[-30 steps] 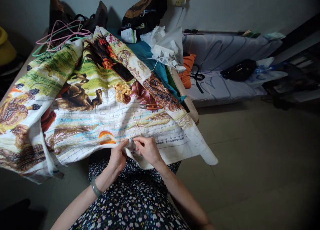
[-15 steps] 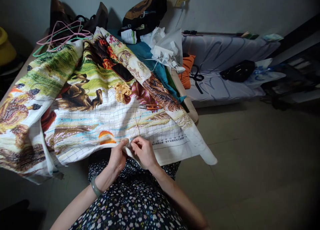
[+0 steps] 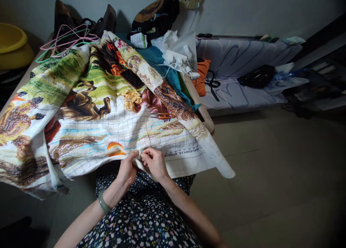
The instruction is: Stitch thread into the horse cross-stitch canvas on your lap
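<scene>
A large cross-stitch cloth [image 3: 89, 129] with a printed grid and partly stitched picture drapes over the table and my lap. My left hand [image 3: 128, 168] grips its near edge, thumb on top and fingers underneath. Just right of it, my right hand [image 3: 156, 164] is pinched close against the cloth; whatever lies between the fingertips is too small to make out. A pale thread [image 3: 147, 131] runs across the fabric above my right fingers. Farther up lie a bundle of yellow thread [image 3: 133, 100], small orange-handled thread snips [image 3: 165, 116] and a dark phone [image 3: 132, 78].
The cloth's right side is rolled up [image 3: 173, 100]. Pink and green hangers [image 3: 69, 41], a black bag [image 3: 155, 17] and white chargers with cables [image 3: 177, 57] sit at the back. A covered sofa [image 3: 227, 97] stands right, a yellow tub [image 3: 13, 46] left.
Both hands keep nearly the same place and grip on the cloth. The view has shifted slightly, so more of the yellow tub shows at the left.
</scene>
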{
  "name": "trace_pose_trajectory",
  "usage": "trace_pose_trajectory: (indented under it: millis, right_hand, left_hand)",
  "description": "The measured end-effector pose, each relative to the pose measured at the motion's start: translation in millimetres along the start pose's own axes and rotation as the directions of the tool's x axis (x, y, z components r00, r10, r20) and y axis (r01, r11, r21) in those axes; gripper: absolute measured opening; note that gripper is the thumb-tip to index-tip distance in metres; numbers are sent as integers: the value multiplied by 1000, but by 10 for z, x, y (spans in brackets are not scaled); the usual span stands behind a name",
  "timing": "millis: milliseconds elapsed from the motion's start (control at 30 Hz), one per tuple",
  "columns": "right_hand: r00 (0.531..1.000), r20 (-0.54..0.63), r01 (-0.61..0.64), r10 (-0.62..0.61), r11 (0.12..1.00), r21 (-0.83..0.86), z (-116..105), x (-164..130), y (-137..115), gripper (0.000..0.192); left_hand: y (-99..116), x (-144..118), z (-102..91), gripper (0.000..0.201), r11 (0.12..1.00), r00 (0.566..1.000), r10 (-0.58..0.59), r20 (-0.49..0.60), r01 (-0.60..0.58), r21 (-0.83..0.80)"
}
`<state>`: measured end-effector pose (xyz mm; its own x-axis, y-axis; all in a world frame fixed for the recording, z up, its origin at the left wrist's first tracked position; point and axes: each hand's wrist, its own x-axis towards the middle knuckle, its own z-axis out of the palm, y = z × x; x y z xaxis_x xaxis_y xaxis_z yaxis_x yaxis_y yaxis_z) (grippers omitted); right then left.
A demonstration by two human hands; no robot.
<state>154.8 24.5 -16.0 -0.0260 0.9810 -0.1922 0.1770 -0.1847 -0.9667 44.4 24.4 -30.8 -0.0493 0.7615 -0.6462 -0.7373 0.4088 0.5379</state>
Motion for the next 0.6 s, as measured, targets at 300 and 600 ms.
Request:
trace_pose_trajectory:
  millis: [300, 600]
  right_hand:
    - [993, 38, -111, 109, 991, 71, -1, 0, -53, 12]
    - [989, 25, 141, -146, 881, -452, 55, 114, -203, 18]
  left_hand:
    - [-34, -65, 38, 25, 993, 994, 107, -15, -107, -40]
    - [-213, -83, 47, 35, 975, 983, 185, 17, -181, -125]
